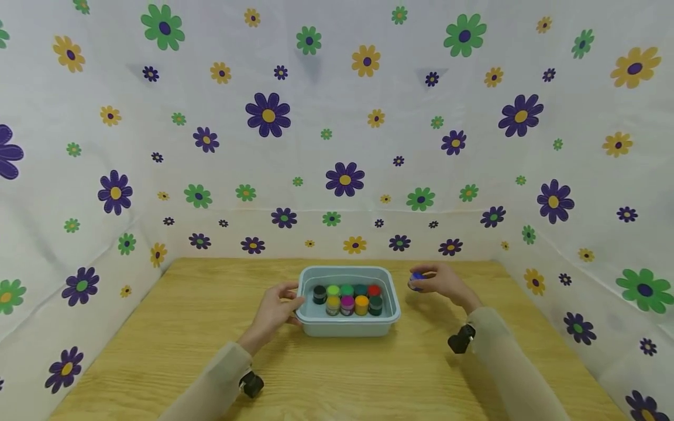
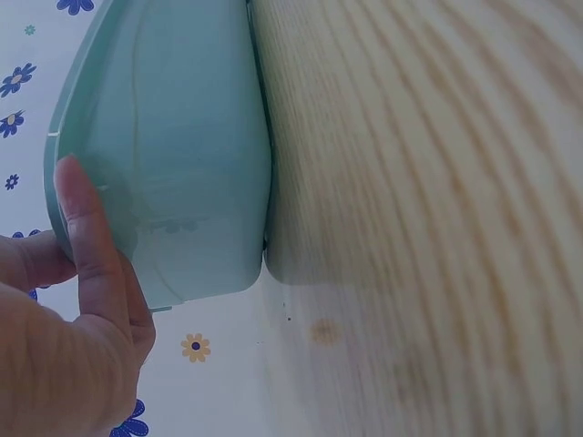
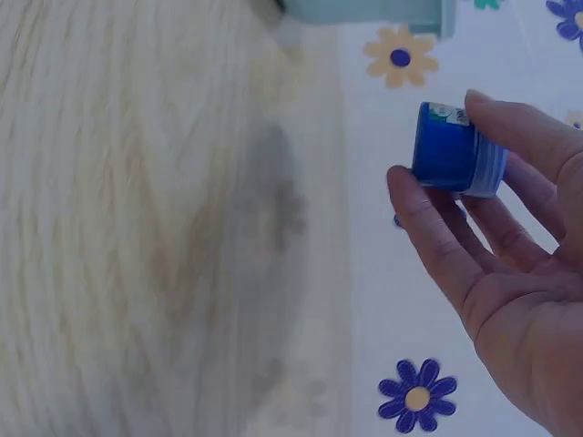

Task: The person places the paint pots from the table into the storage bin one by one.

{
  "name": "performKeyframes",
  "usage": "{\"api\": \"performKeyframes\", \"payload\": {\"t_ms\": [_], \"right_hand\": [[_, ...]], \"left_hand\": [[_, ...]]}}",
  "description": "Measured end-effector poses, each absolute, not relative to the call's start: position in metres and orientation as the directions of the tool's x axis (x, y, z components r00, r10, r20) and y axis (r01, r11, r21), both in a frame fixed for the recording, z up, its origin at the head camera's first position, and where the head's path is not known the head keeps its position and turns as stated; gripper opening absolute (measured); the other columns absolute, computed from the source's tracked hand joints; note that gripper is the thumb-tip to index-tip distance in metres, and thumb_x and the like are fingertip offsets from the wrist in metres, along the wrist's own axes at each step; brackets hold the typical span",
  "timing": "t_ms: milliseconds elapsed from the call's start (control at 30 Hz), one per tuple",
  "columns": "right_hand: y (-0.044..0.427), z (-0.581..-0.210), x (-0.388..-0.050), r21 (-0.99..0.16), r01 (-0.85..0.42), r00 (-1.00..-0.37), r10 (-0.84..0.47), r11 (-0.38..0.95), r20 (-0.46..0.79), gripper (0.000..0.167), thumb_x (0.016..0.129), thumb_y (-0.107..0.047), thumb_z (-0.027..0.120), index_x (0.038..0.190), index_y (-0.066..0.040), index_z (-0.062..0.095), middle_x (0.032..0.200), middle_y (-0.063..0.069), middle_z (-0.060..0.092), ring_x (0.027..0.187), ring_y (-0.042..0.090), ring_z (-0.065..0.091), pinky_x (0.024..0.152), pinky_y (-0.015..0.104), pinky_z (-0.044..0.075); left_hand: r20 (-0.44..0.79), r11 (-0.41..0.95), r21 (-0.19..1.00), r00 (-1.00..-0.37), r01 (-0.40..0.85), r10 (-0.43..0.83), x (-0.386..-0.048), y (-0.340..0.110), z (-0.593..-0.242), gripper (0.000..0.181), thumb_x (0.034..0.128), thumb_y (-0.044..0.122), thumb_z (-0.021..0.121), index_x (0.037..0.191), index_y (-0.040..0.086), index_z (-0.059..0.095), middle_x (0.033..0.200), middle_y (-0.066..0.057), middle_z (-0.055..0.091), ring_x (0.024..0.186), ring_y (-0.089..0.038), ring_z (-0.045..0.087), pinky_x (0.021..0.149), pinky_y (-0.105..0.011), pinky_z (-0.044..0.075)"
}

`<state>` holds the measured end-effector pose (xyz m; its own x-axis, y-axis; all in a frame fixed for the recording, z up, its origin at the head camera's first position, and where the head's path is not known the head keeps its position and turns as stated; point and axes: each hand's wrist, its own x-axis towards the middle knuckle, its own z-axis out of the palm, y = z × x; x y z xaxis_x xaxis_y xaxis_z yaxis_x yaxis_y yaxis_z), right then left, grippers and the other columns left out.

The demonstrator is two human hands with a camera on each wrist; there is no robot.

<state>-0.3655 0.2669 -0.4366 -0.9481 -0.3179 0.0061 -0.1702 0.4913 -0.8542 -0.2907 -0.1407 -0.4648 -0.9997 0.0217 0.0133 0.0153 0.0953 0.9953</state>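
Observation:
A light blue plastic tub [image 1: 344,328] stands on the table, holding several small round jars. Among these are a black jar [image 1: 319,294], a purple jar [image 1: 347,304], an orange jar [image 1: 361,304] and a red jar [image 1: 374,290]. At the tub's left end my left hand [image 1: 275,310] grips the rim, fingers against the outer wall [image 2: 182,164] in the left wrist view. Right of the tub, my right hand [image 1: 444,283] holds a small blue jar [image 3: 444,150] with a clear lid between thumb and fingers, raised above the table.
The wooden table [image 1: 337,380] reaches back to a white flower-printed cloth [image 1: 337,146], which also rises along the left and right sides. Each wrist wears a small black camera, one on the left sleeve [image 1: 251,384] and one on the right sleeve [image 1: 461,339].

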Motion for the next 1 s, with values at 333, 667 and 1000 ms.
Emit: {"api": "performKeyframes", "payload": {"t_ms": [333,667,1000], "right_hand": [[0.241,-0.407,-0.354,-0.842,-0.237,-0.940,-0.335,0.484,0.071,0.050,0.089,-0.024,0.074,0.130,-0.001,0.058,0.122,0.021,0.063,0.101,0.024,0.064,0.093,0.044,0.057],[0.204,-0.395,-0.345,-0.843,-0.211,-0.950,-0.308,0.495,0.058,0.047,0.087,-0.028,0.076,0.125,-0.003,0.062,0.120,0.016,0.065,0.101,0.024,0.064,0.090,0.040,0.058],[0.170,-0.411,-0.338,-0.855,-0.229,-0.916,-0.399,0.465,0.029,0.050,0.087,-0.027,0.076,0.127,-0.001,0.061,0.114,0.010,0.067,0.097,0.020,0.063,0.092,0.041,0.057]], "left_hand": [[0.012,0.086,0.996,-1.000,0.013,0.017,-0.292,-0.137,-0.465,0.044,0.0915,0.003,0.066,0.134,-0.003,0.054,0.105,-0.018,0.051,0.076,-0.026,0.064,0.053,-0.033,0.060],[0.016,0.105,0.994,-1.000,0.016,0.007,-0.294,-0.137,-0.461,0.043,0.0914,0.003,0.066,0.133,-0.002,0.056,0.104,-0.017,0.052,0.077,-0.026,0.063,0.054,-0.033,0.060],[0.022,0.119,0.993,-1.000,0.023,0.015,-0.289,-0.139,-0.465,0.044,0.0917,0.002,0.065,0.134,-0.004,0.054,0.103,-0.016,0.052,0.070,-0.019,0.062,0.053,-0.032,0.060]]}}
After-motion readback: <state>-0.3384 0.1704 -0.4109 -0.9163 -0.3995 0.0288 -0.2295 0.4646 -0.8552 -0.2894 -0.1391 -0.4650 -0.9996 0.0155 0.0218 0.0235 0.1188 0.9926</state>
